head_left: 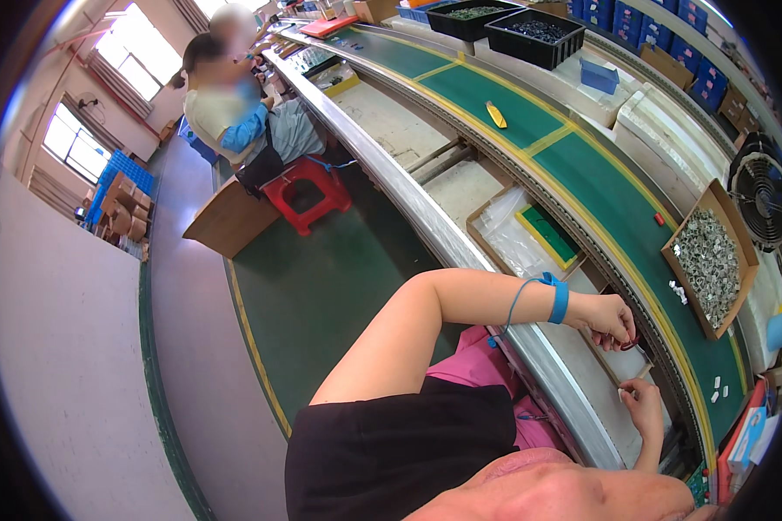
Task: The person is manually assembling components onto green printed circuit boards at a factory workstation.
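Observation:
My left hand (pixel 610 321), with a blue wrist strap (pixel 559 303) on its arm, is over the work surface at the near side of the green conveyor belt (pixel 613 195). Its fingers pinch a small dark red part (pixel 627 345). Just below it, my right hand (pixel 643 406) is closed with thumb and fingertips together. A tiny whitish bit shows at those fingertips, too small to name. Several small white pieces (pixel 717 389) lie on the belt to the right of my right hand. Farther up the belt is a small red part (pixel 659 219).
A cardboard tray of small metallic parts (pixel 708 269) sits across the belt beside a black fan (pixel 760 193). A yellow object (pixel 495 115) lies on the belt. Black bins (pixel 537 42) stand at its far side. At left, a person (pixel 226 117) sits near a red stool (pixel 304 193).

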`<move>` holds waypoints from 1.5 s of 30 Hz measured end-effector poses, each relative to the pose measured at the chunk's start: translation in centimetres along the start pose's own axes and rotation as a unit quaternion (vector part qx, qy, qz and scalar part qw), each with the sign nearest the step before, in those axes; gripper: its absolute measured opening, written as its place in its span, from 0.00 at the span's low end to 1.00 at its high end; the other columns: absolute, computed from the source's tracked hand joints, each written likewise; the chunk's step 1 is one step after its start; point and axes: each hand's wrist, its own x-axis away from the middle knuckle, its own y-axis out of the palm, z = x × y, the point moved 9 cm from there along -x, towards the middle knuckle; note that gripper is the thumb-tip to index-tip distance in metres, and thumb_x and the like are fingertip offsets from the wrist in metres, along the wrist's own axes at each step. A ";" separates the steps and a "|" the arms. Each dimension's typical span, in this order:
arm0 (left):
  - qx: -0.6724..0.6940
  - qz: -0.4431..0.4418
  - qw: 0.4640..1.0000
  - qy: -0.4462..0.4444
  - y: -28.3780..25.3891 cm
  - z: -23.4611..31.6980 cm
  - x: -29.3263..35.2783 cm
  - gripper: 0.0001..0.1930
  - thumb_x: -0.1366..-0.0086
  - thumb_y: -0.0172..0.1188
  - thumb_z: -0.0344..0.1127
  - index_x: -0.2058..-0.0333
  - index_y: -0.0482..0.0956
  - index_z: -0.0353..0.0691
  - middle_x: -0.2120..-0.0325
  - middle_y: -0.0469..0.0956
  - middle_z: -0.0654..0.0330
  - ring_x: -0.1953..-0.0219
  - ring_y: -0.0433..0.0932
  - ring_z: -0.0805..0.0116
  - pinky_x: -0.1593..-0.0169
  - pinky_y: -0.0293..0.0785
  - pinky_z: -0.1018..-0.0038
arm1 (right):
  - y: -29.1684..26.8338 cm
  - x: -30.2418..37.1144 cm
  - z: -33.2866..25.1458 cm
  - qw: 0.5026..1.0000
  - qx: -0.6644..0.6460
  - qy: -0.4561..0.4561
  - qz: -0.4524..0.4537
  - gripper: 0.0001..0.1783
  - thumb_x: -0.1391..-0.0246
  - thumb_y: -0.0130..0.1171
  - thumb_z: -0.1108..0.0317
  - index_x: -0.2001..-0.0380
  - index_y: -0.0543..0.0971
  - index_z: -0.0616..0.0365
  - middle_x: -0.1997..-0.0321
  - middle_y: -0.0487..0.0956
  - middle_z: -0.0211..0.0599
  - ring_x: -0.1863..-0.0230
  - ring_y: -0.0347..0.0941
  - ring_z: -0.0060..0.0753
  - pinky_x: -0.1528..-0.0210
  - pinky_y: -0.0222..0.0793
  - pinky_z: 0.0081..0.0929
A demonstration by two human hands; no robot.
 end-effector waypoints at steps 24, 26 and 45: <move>-0.007 -0.056 0.998 -0.031 2.0 -2.3 -0.7 0.10 0.44 0.58 0.30 0.64 0.75 0.32 0.78 0.79 0.58 0.81 0.77 0.73 0.82 0.68 0.80 | 0.6 -0.1 0.3 0.999 -0.036 -0.006 0.011 0.08 0.62 0.60 0.80 0.72 0.77 0.65 0.74 0.76 0.44 0.76 0.71 0.38 0.70 0.67 0.30; -0.008 -0.058 0.998 -0.026 1.6 -2.3 -1.1 0.09 0.44 0.58 0.30 0.65 0.75 0.32 0.78 0.79 0.58 0.81 0.77 0.73 0.82 0.68 0.80 | 0.6 -0.4 0.1 0.999 -0.030 -0.013 0.001 0.09 0.62 0.59 0.80 0.72 0.77 0.66 0.74 0.76 0.44 0.76 0.71 0.38 0.70 0.67 0.30; -0.031 -0.054 0.997 -0.036 1.4 -1.2 0.1 0.11 0.43 0.57 0.31 0.61 0.75 0.33 0.76 0.79 0.59 0.78 0.77 0.75 0.81 0.68 0.81 | 0.4 0.3 -0.1 0.999 -0.025 -0.035 0.003 0.08 0.61 0.60 0.78 0.72 0.78 0.64 0.73 0.77 0.44 0.75 0.73 0.40 0.70 0.68 0.30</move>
